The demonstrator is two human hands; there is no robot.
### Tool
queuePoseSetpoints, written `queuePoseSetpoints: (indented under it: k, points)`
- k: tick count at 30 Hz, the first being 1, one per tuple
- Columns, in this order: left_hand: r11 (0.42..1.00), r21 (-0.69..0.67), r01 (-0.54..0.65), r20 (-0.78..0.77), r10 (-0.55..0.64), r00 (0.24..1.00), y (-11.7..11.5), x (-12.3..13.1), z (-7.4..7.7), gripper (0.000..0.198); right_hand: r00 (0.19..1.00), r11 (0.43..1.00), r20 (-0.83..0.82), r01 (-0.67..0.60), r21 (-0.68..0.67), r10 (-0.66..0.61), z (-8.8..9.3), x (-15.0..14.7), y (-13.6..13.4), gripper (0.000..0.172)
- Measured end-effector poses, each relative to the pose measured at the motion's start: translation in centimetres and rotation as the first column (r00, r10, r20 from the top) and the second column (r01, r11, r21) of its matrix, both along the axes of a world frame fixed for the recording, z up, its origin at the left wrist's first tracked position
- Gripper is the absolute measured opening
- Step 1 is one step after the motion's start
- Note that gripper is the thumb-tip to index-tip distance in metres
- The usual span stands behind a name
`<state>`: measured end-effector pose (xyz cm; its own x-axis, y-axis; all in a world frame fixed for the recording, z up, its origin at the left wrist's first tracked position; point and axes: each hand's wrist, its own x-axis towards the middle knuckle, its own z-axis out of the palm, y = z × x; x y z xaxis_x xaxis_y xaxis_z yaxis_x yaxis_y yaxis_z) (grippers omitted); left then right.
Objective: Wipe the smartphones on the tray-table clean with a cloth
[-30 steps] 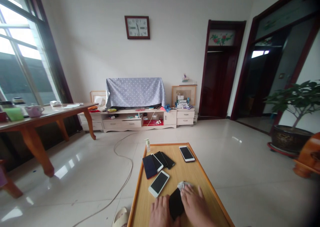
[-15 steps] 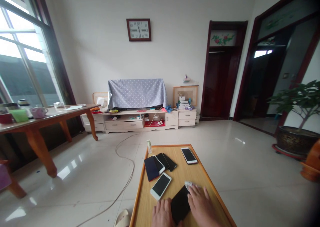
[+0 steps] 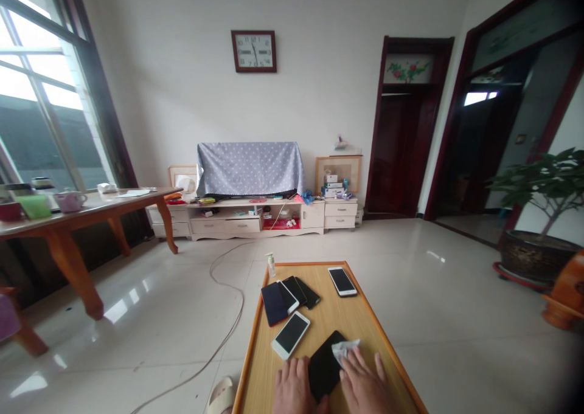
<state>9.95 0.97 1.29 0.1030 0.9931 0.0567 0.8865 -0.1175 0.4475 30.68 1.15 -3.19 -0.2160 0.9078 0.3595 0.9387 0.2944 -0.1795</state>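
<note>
A black phone (image 3: 325, 364) lies tilted at the near end of the small wooden table, its dark face up. Along its left edge rest the fingers of my left hand (image 3: 294, 388), with the thumb at its lower edge, holding it. My right hand (image 3: 365, 382) presses a white wipe (image 3: 343, 348) against the phone's upper right side; part of the wipe is hidden under the fingertips. Just beyond my left hand is a white phone (image 3: 291, 335) with a dark screen.
Several phones overlap in a group (image 3: 285, 298) at the table's left side. Another white phone (image 3: 342, 281) lies at the far right. A pump bottle (image 3: 271, 265) stands at the far left corner. A raised orange rim (image 3: 387, 335) edges the table; a cable (image 3: 235, 329) runs over the floor.
My right hand has drawn the wipe down along the phone's right side, baring its upper corner. My left hand stays at the phone's left edge. The view has shifted slightly.
</note>
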Motion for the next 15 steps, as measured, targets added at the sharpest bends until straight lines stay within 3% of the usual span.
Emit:
queuePoseSetpoints:
  k: [4,6,11,13,15]
  points:
    - [0.997,-0.072,0.008,-0.028,-0.010,1.000,0.4,-0.2,-0.5,0.063,0.956,0.956,0.020,-0.294,0.008,0.294,-1.2,-1.6,-0.4,0.036]
    - [0.996,-0.092,0.011,-0.039,-0.015,0.999,0.5,-0.2,-0.4,0.065,0.960,0.960,-0.010,-0.281,-0.014,0.280,-0.6,-1.4,-0.3,0.037]
    - [0.998,-0.062,0.007,-0.053,-0.010,0.999,0.2,0.0,0.6,0.068,0.997,0.993,-0.080,0.005,-0.119,-0.015,2.5,-0.2,0.5,0.045]
    - [0.999,-0.046,0.001,-0.050,-0.003,0.999,0.2,0.0,0.5,0.065,0.995,0.988,-0.085,-0.071,-0.134,0.060,2.8,-0.9,0.4,0.044]
    - [0.999,-0.048,0.006,-0.047,-0.009,0.999,0.4,-0.2,0.2,0.058,0.973,0.964,-0.083,-0.227,-0.141,0.217,2.8,-2.0,0.1,0.040]
